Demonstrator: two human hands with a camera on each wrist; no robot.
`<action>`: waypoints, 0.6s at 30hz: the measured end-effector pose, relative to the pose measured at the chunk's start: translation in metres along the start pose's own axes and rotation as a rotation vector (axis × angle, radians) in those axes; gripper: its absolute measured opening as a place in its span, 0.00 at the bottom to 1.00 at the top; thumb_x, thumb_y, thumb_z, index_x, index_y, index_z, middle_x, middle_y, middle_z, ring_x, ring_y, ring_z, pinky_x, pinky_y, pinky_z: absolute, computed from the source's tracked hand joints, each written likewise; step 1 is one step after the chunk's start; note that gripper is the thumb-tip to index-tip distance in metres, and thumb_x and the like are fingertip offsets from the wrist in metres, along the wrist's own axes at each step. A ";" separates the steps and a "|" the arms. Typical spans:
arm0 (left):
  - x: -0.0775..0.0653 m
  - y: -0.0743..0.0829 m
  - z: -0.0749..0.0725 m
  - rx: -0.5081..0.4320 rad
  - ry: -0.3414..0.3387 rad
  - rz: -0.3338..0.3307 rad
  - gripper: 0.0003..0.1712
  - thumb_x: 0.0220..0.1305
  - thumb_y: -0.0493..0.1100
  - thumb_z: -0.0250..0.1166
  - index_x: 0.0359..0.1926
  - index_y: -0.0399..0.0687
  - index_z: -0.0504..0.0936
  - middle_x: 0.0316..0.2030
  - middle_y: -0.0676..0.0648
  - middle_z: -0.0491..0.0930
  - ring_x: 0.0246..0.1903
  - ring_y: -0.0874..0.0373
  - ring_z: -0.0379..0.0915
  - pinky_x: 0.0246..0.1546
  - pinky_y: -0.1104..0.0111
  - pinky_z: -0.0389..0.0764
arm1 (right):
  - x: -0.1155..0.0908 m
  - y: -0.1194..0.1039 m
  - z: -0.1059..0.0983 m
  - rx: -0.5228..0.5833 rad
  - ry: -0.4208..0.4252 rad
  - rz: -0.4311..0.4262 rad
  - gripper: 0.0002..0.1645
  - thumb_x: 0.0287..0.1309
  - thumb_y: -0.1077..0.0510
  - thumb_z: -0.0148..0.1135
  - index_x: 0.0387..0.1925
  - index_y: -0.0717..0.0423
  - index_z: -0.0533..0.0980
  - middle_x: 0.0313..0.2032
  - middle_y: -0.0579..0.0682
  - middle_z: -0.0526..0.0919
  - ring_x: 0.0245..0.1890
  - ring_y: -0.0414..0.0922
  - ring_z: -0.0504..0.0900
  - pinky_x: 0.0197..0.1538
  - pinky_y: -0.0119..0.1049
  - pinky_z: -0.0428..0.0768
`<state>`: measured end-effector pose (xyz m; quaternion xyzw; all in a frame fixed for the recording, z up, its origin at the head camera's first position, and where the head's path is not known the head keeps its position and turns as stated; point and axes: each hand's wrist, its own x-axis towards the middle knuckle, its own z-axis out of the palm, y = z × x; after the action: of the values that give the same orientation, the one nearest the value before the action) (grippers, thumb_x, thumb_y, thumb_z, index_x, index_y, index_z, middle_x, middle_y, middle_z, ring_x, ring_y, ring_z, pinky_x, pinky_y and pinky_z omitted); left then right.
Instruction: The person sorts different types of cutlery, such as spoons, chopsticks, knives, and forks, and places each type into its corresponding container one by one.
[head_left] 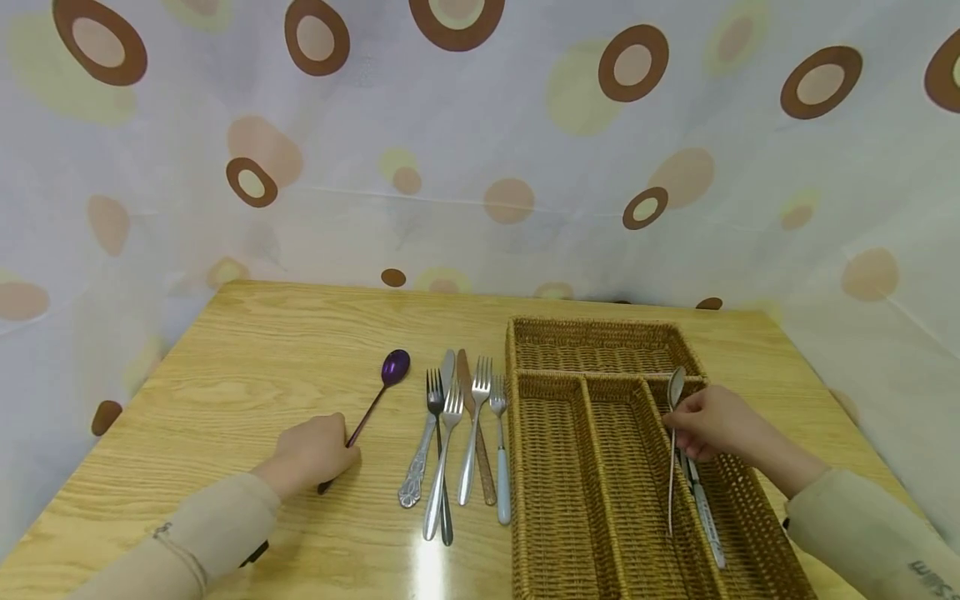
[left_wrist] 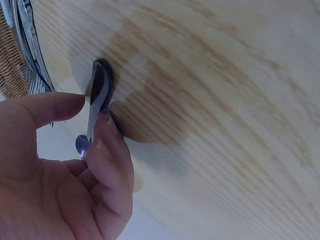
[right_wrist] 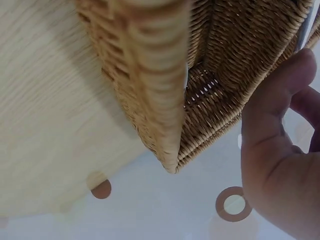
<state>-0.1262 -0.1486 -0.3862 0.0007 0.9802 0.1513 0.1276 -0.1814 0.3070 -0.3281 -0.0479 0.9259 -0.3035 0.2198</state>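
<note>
In the head view a purple spoon [head_left: 396, 367] lies slanted on the table, bowl pointing away. My left hand [head_left: 315, 450] is at its long handle; the left wrist view shows thumb and fingers on either side of the handle [left_wrist: 98, 92]. My right hand [head_left: 708, 421] pinches a silver spoon [head_left: 676, 385] by its handle, bowl up, over the right divider of the wicker basket [head_left: 513, 417]. Below that hand, a knife [head_left: 707, 517] with a pale, patterned handle lies in the right compartment. The right wrist view shows only a sliver of the spoon handle.
Between my left hand and the basket lie several forks [head_left: 481, 383], a knife with an ornate handle [head_left: 414, 479] and a brown knife [head_left: 463, 367], partly overlapping. The basket has a cross compartment at its far end. A dotted curtain [head_left: 465, 250] hangs behind the wooden table [head_left: 300, 333].
</note>
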 end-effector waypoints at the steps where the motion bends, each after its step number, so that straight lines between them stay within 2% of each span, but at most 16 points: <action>1: 0.000 0.001 0.000 -0.003 -0.002 0.001 0.08 0.51 0.43 0.57 0.21 0.44 0.70 0.15 0.50 0.71 0.15 0.58 0.65 0.15 0.70 0.61 | 0.000 0.002 -0.001 0.032 -0.021 0.004 0.17 0.64 0.57 0.51 0.27 0.66 0.78 0.16 0.45 0.78 0.18 0.39 0.78 0.26 0.37 0.82; 4: 0.001 0.002 0.000 -0.009 -0.012 -0.004 0.09 0.52 0.41 0.57 0.18 0.45 0.70 0.13 0.50 0.69 0.14 0.59 0.63 0.14 0.71 0.60 | 0.002 0.006 -0.007 0.114 -0.075 0.022 0.18 0.66 0.56 0.48 0.35 0.69 0.77 0.17 0.43 0.77 0.18 0.37 0.78 0.26 0.34 0.82; 8: 0.001 0.005 0.000 -0.008 -0.013 -0.007 0.13 0.53 0.40 0.56 0.13 0.47 0.69 0.11 0.52 0.67 0.12 0.61 0.62 0.13 0.72 0.59 | 0.001 0.009 -0.017 0.131 -0.121 0.033 0.20 0.68 0.56 0.45 0.39 0.71 0.74 0.16 0.41 0.78 0.17 0.36 0.78 0.25 0.32 0.82; 13: 0.002 0.006 -0.002 -0.004 -0.014 -0.002 0.15 0.53 0.40 0.56 0.12 0.48 0.66 0.11 0.53 0.64 0.12 0.62 0.59 0.13 0.73 0.56 | -0.001 0.013 -0.025 0.090 -0.180 0.033 0.18 0.67 0.56 0.45 0.31 0.66 0.76 0.15 0.40 0.78 0.15 0.35 0.77 0.23 0.31 0.81; 18: 0.004 0.005 -0.002 -0.011 -0.018 -0.014 0.17 0.51 0.42 0.56 0.10 0.50 0.64 0.09 0.54 0.61 0.12 0.62 0.55 0.13 0.73 0.54 | -0.002 0.019 -0.023 0.048 -0.213 0.042 0.18 0.66 0.57 0.47 0.24 0.61 0.76 0.13 0.41 0.77 0.14 0.35 0.76 0.21 0.30 0.80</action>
<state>-0.1307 -0.1438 -0.3834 -0.0055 0.9782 0.1557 0.1376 -0.1890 0.3352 -0.3222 -0.0554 0.8906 -0.3141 0.3243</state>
